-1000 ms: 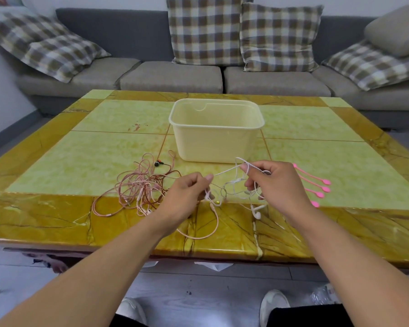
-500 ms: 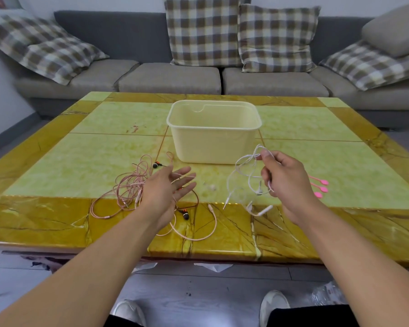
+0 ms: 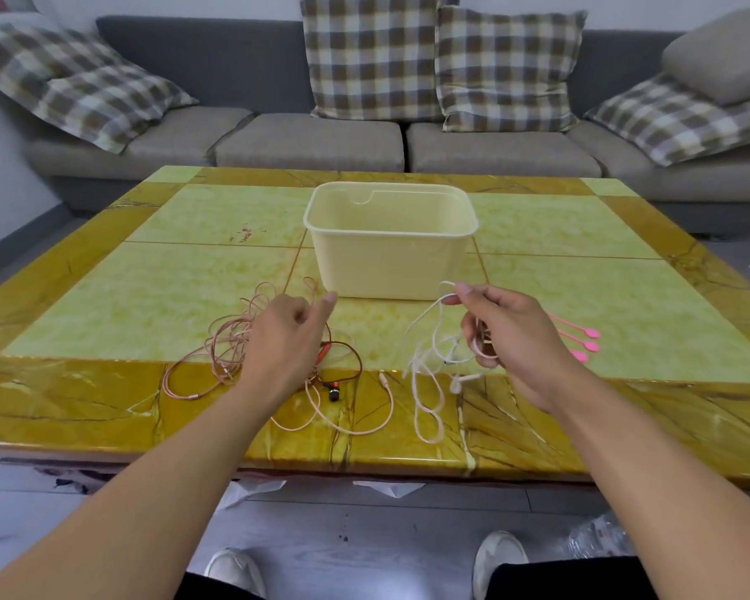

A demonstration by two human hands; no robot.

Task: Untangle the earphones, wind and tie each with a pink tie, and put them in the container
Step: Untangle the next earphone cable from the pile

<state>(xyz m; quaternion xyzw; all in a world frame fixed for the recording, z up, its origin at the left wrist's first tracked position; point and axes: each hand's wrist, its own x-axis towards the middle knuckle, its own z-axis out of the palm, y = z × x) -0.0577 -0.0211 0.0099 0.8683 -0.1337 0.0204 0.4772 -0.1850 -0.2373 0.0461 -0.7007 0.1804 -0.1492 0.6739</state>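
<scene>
Behind the yellow and green marble-patterned table (image 3: pixel 148 296) a grey sofa (image 3: pixel 312 140) is seen, with checked cushions (image 3: pixel 371 58) leaned against its back; the table's near edge runs across the lower middle of the view. At about nine o'clock from the table's centre a tangle of pink earphones (image 3: pixel 230 344) is spread on the surface, its loops trailing toward six o'clock, where a dark earbud (image 3: pixel 335 391) lies on the amber border. Over that tangle the left hand (image 3: pixel 284 339) is held, its fingers loosely curled and nothing gripped, the forefinger stretched toward the container. At twelve o'clock the pale yellow container (image 3: pixel 390 262) is set upright on the table, nothing visible inside it. Just in front of it, toward four o'clock, the white earphones (image 3: pixel 429 352) are held up by the right hand (image 3: pixel 511 335); the cord is pinched between thumb and forefinger and more of it is gathered in the curled fingers, while loops and an earbud hang down to the table. Beyond that hand, at three o'clock, the pink ties (image 3: pixel 585 339) are laid side by side on the green tile, partly hidden by the hand.
</scene>
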